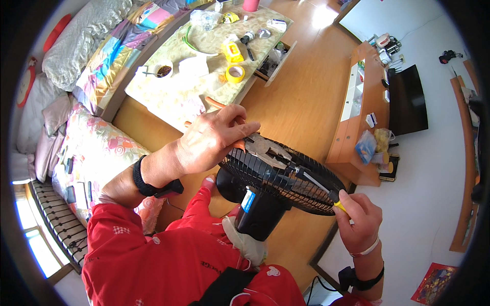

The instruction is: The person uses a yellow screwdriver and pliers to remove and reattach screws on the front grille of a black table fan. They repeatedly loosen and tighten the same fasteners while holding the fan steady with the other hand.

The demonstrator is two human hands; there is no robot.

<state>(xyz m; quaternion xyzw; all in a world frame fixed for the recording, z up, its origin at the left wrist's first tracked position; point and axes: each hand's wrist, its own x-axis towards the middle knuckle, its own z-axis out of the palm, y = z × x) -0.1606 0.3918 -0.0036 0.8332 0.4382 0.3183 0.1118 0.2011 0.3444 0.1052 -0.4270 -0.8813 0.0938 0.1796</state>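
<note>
A black electric fan (306, 199) with a wire cage stands in front of me, its motor housing (263, 214) toward my body. My left hand (212, 137) is closed around pliers (269, 151) with orange handles. Their jaws are at the cage's upper rim; whether they grip a part there I cannot tell. My right hand (360, 219) is closed on a screwdriver (341, 205) with a yellow and black handle. Its metal shaft slants across the cage toward the plier jaws, and its tip is hard to make out.
Beyond the fan is a marbled table (168, 97) with a yellow tape roll (235, 74), a bowl (164, 69) and a yellow packet (232, 52). One drawer (278, 64) stands pulled out. A patterned sofa (97, 148) is left, a wooden TV cabinet (352, 127) right.
</note>
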